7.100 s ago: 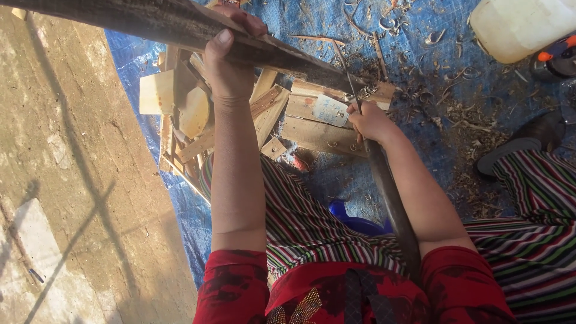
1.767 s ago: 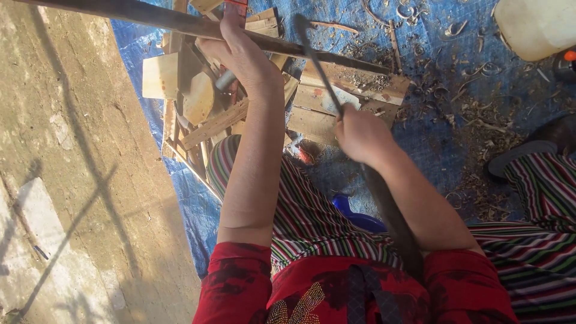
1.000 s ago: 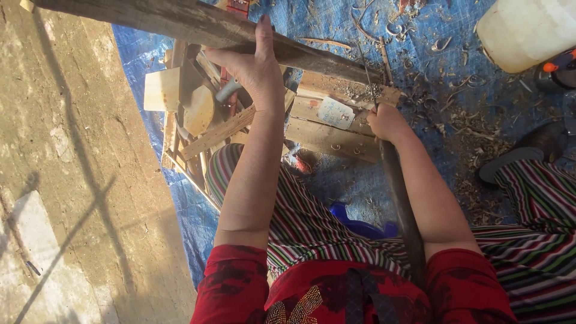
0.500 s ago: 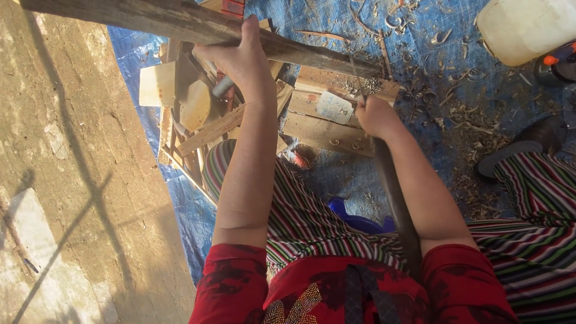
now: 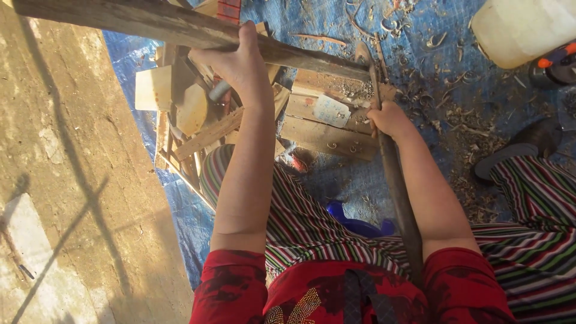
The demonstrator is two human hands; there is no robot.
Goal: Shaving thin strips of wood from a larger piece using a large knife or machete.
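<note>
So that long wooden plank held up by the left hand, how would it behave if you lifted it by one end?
The plank looks stiff: it runs straight, without sag, past the left hand. It is probably heavy and apt to tip, since most of its length lies to one side of that hand. Its rough, weathered surface should not slip.

Two hands: left hand (image 5: 240,63) upper middle of the frame, right hand (image 5: 390,119) right of centre. One long plank (image 5: 150,23) across the top. One long-handled blade tool (image 5: 396,186) running from centre to lower right. One pile of wood offcuts (image 5: 198,114), upper left-centre, too jumbled to count; three flat boards (image 5: 324,114) at centre. One blue tarp (image 5: 372,36). One whitish plastic jug (image 5: 522,27), upper right. One dark sandal (image 5: 522,150), right edge. One blue plastic piece (image 5: 354,223), lower centre. Wood shavings (image 5: 444,90) scattered, uncountable.
</note>
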